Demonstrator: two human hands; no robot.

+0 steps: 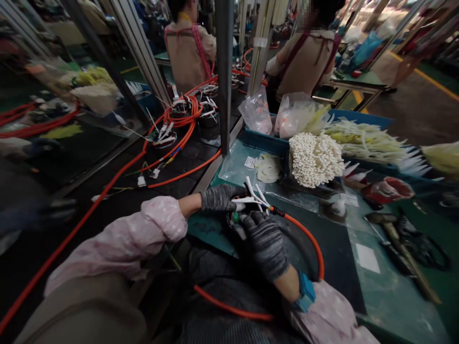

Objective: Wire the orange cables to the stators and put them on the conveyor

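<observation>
My left hand (220, 198), in a grey knit glove, is closed with its fingertips on a white-sleeved wire (241, 205). My right hand (265, 243), also gloved and with a blue band at the wrist, curls its fingers just below the same wires; what they hold is mostly hidden. A small green piece (235, 217) shows between the hands. Several white sleeves (261, 193) stick up at the end of an orange cable (304, 229), which bends right and down past my right wrist. Beneath the hands lies a dark area whose details I cannot make out.
A bundle of white thin tubes (315, 160) and blue trays (358, 117) of pale sleeves stand behind. A hammer (405, 253) and red can (387, 191) lie right. A metal post (224, 76) rises ahead. Coiled orange cables (182, 112) occupy the left line; two people sit beyond.
</observation>
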